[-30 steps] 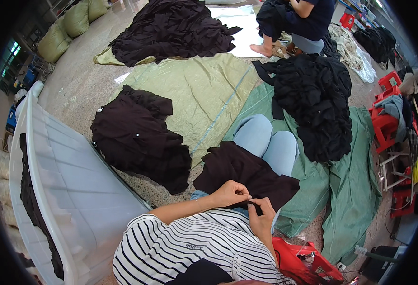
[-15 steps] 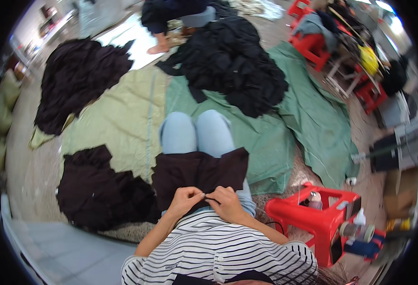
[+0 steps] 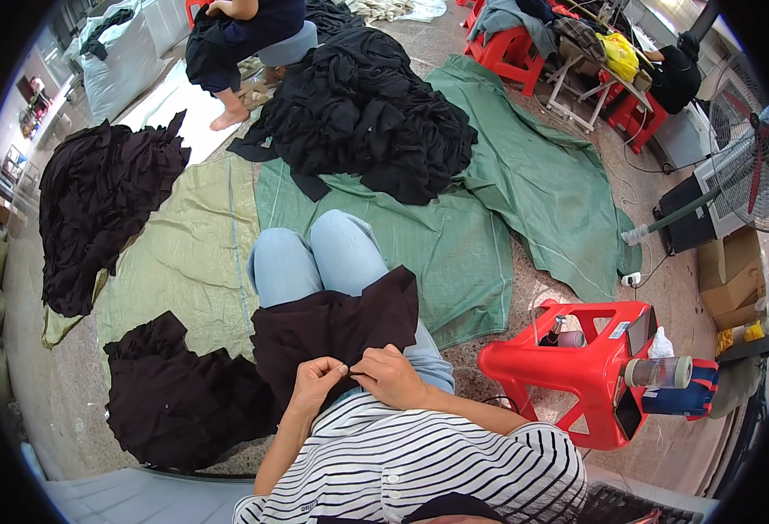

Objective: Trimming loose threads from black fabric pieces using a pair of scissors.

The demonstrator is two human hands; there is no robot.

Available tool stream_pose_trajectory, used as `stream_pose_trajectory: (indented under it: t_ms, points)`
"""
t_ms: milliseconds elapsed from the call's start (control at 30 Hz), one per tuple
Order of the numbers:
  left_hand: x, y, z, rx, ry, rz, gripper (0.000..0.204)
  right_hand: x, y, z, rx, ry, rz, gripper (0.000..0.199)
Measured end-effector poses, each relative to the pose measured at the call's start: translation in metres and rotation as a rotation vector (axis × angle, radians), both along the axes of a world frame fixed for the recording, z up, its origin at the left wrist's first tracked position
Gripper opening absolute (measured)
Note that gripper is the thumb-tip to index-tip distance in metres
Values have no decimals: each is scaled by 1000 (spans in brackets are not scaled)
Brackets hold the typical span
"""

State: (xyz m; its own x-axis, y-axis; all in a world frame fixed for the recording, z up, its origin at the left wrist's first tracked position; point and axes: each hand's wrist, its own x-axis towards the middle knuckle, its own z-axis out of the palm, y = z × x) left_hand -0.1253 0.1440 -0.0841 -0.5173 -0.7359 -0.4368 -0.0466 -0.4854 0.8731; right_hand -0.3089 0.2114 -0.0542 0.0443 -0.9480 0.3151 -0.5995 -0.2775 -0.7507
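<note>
Across my thighs lies a dark brown garment piece (image 3: 336, 327), spread over pale blue jeans. My left hand (image 3: 317, 382) pinches its near edge between thumb and fingertips. Right beside it, my right hand (image 3: 390, 377) grips the same edge, fingers curled, so the fingertips of both hands almost meet. Whatever tiny detail lies between them is too small to make out. A heap of similar dark brown cloth (image 3: 179, 393) lies on the floor to my left, close to the piece on my lap.
Ahead are a large black cloth pile (image 3: 367, 113) on a green tarp (image 3: 550, 210) and a brown pile (image 3: 109, 201) at far left. To my right stands a red stool (image 3: 511, 362) with a clear jar (image 3: 659, 373), near a fan (image 3: 747, 157). Another person (image 3: 249, 26) sits beyond.
The view has turned, so the piles and my lap sit further left in the picture. Both hands stay together at the garment piece's near edge, with little change in grip.
</note>
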Motion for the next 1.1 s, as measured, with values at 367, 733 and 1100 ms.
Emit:
stream_pose_trajectory:
  t_ms: [367,733,1100]
  points:
    - [0,4,-3,-210,-73,-135,15,-2,-6,-3,-48,-36,26,13]
    - [-3,6,-11,-167,20,-37,23,-4,-8,4,-27,-26,10,15]
    - [-8,8,-3,-199,-90,88,21,-14,-5,12,214,-76,94,14]
